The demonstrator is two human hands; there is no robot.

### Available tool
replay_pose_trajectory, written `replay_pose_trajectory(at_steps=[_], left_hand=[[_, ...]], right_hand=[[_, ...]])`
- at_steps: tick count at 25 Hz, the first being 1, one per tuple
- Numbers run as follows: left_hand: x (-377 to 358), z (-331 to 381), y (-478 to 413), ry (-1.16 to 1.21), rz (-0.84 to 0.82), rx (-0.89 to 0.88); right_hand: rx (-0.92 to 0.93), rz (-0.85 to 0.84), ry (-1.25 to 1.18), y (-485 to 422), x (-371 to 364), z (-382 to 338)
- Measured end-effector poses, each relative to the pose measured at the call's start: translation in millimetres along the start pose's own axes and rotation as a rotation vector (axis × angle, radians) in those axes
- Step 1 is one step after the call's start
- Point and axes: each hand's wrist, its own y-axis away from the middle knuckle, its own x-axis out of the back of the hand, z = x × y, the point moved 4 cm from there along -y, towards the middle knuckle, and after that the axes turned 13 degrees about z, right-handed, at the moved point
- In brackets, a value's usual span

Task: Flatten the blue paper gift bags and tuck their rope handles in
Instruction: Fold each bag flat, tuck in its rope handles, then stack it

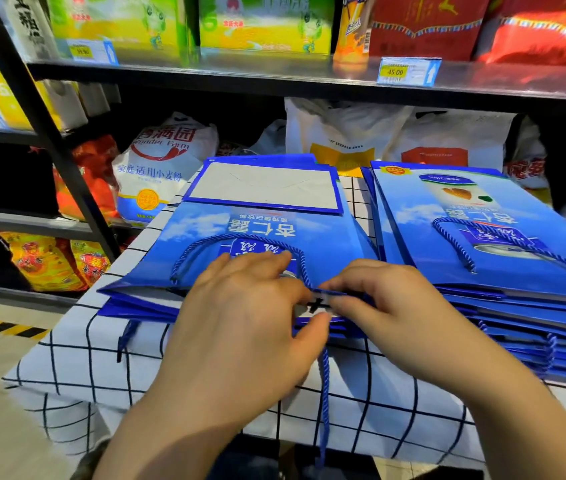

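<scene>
left hand (240, 317) flat, right hand (378, 306) — fingers pinched

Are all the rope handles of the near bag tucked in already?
No: one rope handle hangs loose over the table edge below the hands, left hand and right hand.

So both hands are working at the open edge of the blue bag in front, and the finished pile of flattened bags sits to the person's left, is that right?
Not quite. The head view shows both the left hand and right hand at the open edge of the blue bag in front, but the pile of flattened bags sits to the person's right, not left.
</scene>
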Motion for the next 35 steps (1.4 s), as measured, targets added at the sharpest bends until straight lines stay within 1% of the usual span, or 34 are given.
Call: replay_pose_trajectory(at_steps=[3, 5, 8, 10, 12, 14, 16, 19, 20, 23, 26, 28, 32, 33, 34, 35], left_hand=[[-4.1, 6.2, -6.5, -0.215, -0.094, 0.07], [-5.9, 9.9, -7.2, -0.285, -0.074, 0.052], [-8.7, 10.3, -3.1, -0.199, -0.028, -0.097], [-7.4, 8.1, -1.4, -0.169, -0.009, -0.232], [-2.9, 7.3, 0.0, -0.174, -0.007, -0.295], [2.1, 4.5, 0.9, -0.133, -0.001, -0.243], [4.3, 1.8, 3.9, -0.062, -0.001, -0.166], [3.7, -1.7, 10.4, -0.003, 0.009, -0.115], [3.8, -2.7, 11.9, 0.0, 0.02, -0.104], [3.0, -5.1, 16.9, 0.058, 0.054, -0.067], [3.1, -8.1, 19.2, 0.105, 0.05, -0.016], [1.6, -6.4, 20.1, 0.084, 0.012, -0.073], [-0.2, -0.9, 18.6, -0.087, -0.033, -0.194], [0.7, 0.4, 16.3, -0.125, -0.028, -0.218], [2.0, 1.4, 12.5, -0.155, -0.02, -0.241], [4.0, 2.2, 7.3, -0.166, -0.011, -0.255]], right_hand=[[0.043, 0.102, 0.004, 3.6, -4.5, -6.6], [0.047, 0.141, -0.015, 6.9, -6.5, -9.0], [0.024, 0.177, -0.047, 8.2, -7.3, -7.0], [0.011, 0.172, -0.053, 8.4, -9.3, -5.6], [0.011, 0.165, -0.043, 9.3, -7.5, -6.3], [-0.002, 0.136, -0.085, 9.2, -3.7, -7.4], [-0.081, 0.11, -0.119, 6.4, -0.5, -5.0], [-0.154, 0.034, 0.049, 0.5, -5.2, -4.6], [-0.161, 0.016, 0.063, -0.9, -8.2, -7.7], [-0.218, -0.016, -0.04, -4.2, -14.0, -12.6], [-0.22, 0.071, -0.048, -7.8, -14.4, -10.5], [-0.212, 0.127, -0.027, -9.5, -15.3, -8.5], [-0.168, 0.17, -0.018, -5.1, -14.8, -7.8], [-0.126, 0.227, -0.026, -2.3, -11.3, -8.4], [-0.073, 0.339, -0.038, 1.9, -5.8, -8.3], [-0.022, 0.492, -0.054, 7.5, 1.1, -8.0]])
